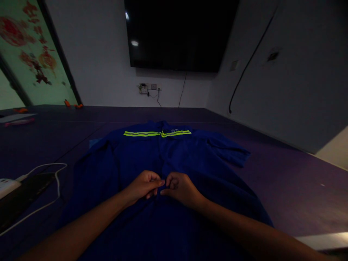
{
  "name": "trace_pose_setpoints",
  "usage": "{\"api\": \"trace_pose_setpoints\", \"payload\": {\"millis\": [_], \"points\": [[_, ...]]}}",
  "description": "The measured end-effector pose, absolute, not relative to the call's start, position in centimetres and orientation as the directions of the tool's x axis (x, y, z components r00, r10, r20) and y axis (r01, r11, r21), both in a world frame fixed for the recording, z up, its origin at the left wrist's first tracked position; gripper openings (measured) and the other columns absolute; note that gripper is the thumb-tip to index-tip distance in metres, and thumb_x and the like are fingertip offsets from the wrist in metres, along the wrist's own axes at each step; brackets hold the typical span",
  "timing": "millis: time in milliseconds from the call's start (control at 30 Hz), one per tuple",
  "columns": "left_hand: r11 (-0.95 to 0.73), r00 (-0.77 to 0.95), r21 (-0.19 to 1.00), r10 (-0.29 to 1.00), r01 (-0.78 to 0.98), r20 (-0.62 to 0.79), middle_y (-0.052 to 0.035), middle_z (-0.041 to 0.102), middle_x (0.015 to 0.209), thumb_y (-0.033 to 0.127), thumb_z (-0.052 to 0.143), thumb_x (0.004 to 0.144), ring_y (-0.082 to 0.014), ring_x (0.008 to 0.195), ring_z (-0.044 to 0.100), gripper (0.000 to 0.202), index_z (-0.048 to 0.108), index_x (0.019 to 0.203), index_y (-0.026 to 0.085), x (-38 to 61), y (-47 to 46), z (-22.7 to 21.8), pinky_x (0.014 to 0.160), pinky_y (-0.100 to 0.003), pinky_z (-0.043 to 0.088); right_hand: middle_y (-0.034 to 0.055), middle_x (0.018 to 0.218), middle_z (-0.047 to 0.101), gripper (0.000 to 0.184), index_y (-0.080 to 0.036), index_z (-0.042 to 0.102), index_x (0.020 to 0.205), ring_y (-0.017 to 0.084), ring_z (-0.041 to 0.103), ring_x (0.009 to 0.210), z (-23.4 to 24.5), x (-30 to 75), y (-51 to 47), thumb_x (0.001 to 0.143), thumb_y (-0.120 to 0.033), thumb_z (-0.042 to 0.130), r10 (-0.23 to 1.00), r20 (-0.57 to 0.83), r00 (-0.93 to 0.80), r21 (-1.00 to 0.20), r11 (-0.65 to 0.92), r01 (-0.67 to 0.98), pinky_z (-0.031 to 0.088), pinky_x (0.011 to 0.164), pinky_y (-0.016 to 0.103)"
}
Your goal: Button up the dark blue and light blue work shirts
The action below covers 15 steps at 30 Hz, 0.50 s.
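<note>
A dark blue work jacket lies spread out before me, collar away from me, with yellow-green reflective strips across the chest. Both hands meet over its front opening, low in the middle. My left hand is closed, thumb and forefinger pinching the cloth at the front edge. Close beside it, my right hand has its fingers curled, thumb and fingertips at the same edge of the jacket. Whether a button sits between the fingertips is too dark to make out. The jacket's right-hand sleeve stretches out sideways.
The jacket rests on a purple surface. At left a white power strip with a white cable lies near a dark flat object. A large black screen hangs on the wall, above sockets.
</note>
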State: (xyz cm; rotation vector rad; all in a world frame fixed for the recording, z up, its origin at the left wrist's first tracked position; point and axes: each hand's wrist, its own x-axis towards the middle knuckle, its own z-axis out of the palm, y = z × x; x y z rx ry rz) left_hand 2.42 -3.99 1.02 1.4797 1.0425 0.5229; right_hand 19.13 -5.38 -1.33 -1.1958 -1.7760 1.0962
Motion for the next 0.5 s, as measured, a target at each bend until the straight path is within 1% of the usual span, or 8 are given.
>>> {"api": "trace_pose_setpoints", "payload": {"millis": [133,233,300,367,400,433,500], "points": [[0.106,0.509,0.956,0.827,0.275,-0.238,0.0043,0.051,0.042,0.049,0.058,0.066,-0.0022,0.028,0.032,0.038,0.047,0.058,0.014,2.4,-4.1,1.2,0.033,-0.017,0.015,-0.0086,0.046,0.046,0.038,-0.017,0.051,0.073,0.005,0.040,0.039,-1.4,19.2,-5.4,0.055,-0.043,0.073,0.941,0.122,-0.315,-0.891,0.244,0.384,0.028,0.038,0.016],[0.119,0.493,0.962,0.839,0.247,-0.231,0.0045,0.050,0.041,0.050,0.057,0.066,-0.0027,0.027,0.033,0.038,0.050,0.062,0.013,2.4,-4.3,1.3,0.032,-0.017,0.015,-0.0083,0.047,0.046,0.043,-0.018,0.051,0.078,0.006,0.042,0.039,-1.0,19.3,-5.8,0.057,-0.050,0.069,0.921,0.198,-0.335,-0.808,0.347,0.476,0.026,0.038,0.016],[0.134,0.475,0.962,0.848,0.239,-0.236,0.0050,0.049,0.040,0.050,0.059,0.065,-0.0029,0.028,0.033,0.038,0.051,0.064,0.013,2.4,-4.4,1.4,0.032,-0.017,0.015,-0.0078,0.049,0.049,0.053,-0.018,0.051,0.085,0.007,0.045,0.041,-0.5,19.5,-6.3,0.052,-0.057,0.069,0.891,0.260,-0.371,-0.691,0.440,0.573,0.027,0.040,0.017],[0.157,0.481,0.964,0.842,0.216,-0.245,0.0049,0.048,0.040,0.052,0.059,0.064,-0.0028,0.028,0.033,0.040,0.051,0.063,0.013,2.4,-4.2,1.3,0.032,-0.017,0.015,-0.0065,0.053,0.053,0.065,-0.020,0.051,0.093,0.009,0.049,0.044,0.1,19.6,-6.8,0.047,-0.061,0.068,0.855,0.300,-0.423,-0.521,0.519,0.678,0.028,0.042,0.018],[0.170,0.494,0.966,0.834,0.194,-0.246,0.0046,0.049,0.041,0.052,0.059,0.064,-0.0028,0.028,0.032,0.041,0.051,0.064,0.013,2.3,-4.1,1.2,0.032,-0.017,0.014,-0.0053,0.056,0.055,0.067,-0.021,0.051,0.097,0.011,0.051,0.047,0.5,19.7,-7.1,0.047,-0.062,0.068,0.837,0.313,-0.449,-0.426,0.546,0.721,0.029,0.044,0.019],[0.184,0.509,0.969,0.826,0.166,-0.244,0.0043,0.050,0.041,0.053,0.058,0.064,-0.0028,0.027,0.032,0.041,0.050,0.064,0.013,2.3,-4.0,1.1,0.031,-0.017,0.014,-0.0037,0.060,0.058,0.066,-0.021,0.050,0.101,0.012,0.053,0.050,0.8,19.8,-7.3,0.050,-0.061,0.067,0.820,0.326,-0.471,-0.335,0.566,0.753,0.031,0.045,0.020],[0.210,0.533,0.971,0.812,0.112,-0.237,0.0039,0.051,0.042,0.053,0.059,0.064,-0.0030,0.026,0.032,0.040,0.049,0.064,0.014,2.2,-3.8,1.0,0.031,-0.018,0.013,-0.0001,0.070,0.061,0.054,-0.022,0.050,0.104,0.014,0.056,0.057,1.2,19.9,-7.7,0.063,-0.053,0.063,0.783,0.359,-0.509,-0.195,0.596,0.779,0.034,0.050,0.022]]}}
